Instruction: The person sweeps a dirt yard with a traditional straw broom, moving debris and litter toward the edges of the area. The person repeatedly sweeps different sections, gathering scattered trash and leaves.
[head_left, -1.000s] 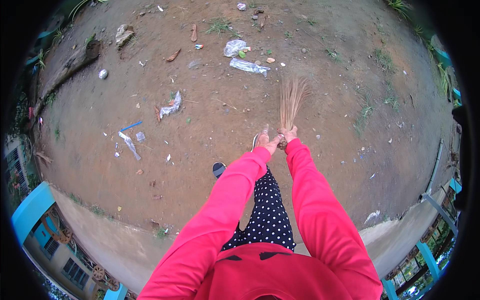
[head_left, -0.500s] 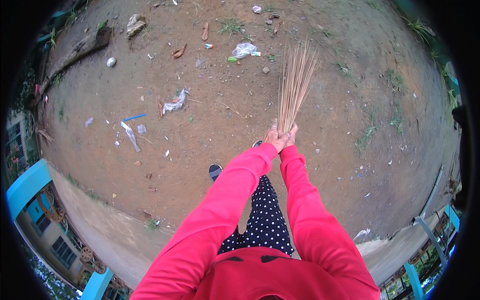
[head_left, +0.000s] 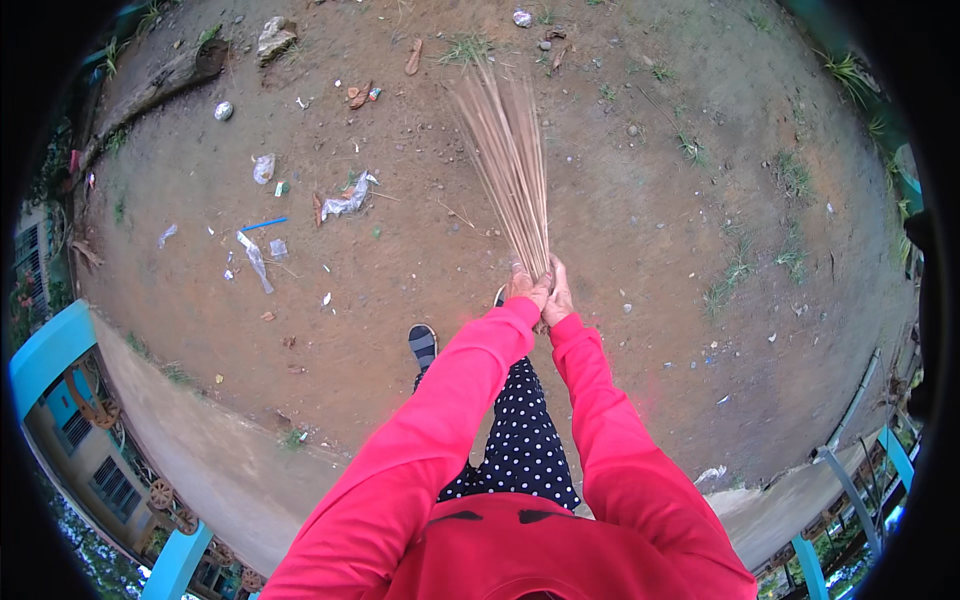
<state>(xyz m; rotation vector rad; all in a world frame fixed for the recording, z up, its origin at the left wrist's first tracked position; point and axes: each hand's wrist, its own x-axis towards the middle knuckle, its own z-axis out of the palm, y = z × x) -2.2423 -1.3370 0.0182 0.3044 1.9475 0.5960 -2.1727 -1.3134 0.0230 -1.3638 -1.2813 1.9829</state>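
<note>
Dirt ground (head_left: 650, 230), arms (head_left: 430, 400) stretched forward, hands (head_left: 527, 288) together around broom (head_left: 520, 190)

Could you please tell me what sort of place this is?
Probably an outdoor dirt yard near a building: there is bare brown soil, a grass tuft and a log at the upper left.

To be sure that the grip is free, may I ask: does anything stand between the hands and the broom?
Nothing visible does: the left hand and the right hand both hold the broom directly at its near end. The blue stick lies apart, off to the left.
</note>
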